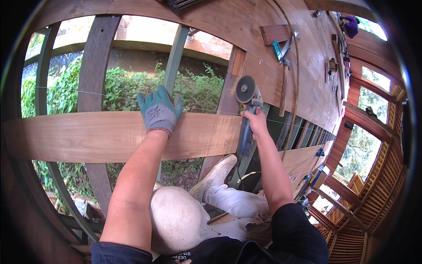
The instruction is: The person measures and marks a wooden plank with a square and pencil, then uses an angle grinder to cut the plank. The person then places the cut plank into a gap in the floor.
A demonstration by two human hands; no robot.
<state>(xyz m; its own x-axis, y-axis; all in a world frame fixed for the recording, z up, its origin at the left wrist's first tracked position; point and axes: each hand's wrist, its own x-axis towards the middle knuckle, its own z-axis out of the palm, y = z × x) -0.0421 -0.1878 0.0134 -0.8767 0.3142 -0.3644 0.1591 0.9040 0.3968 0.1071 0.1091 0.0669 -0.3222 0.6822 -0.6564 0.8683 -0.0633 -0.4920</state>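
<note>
My left hand (pixel 160 109), in a grey and teal work glove, lies across the far edge of a long wooden plank (pixel 96 137), its fingers spread out past that edge. My bare right hand (pixel 256 122) is wrapped round the body of an angle grinder (pixel 245 140), just off the plank's right end. The grinder's dark round disc (pixel 246 89) points away from me, beyond the plank's far edge. A thin taut string runs past the plank's far side and close to the right hand.
The plank spans dark joists (pixel 94 66) and green beams (pixel 175 59), with gaps over plants below. My shoe (pixel 220 171) rests by the plank's near edge. On the boarded floor at right lie a hammer (pixel 285 83), a teal-handled square (pixel 278 50) and a ribbed wood offcut (pixel 274 34).
</note>
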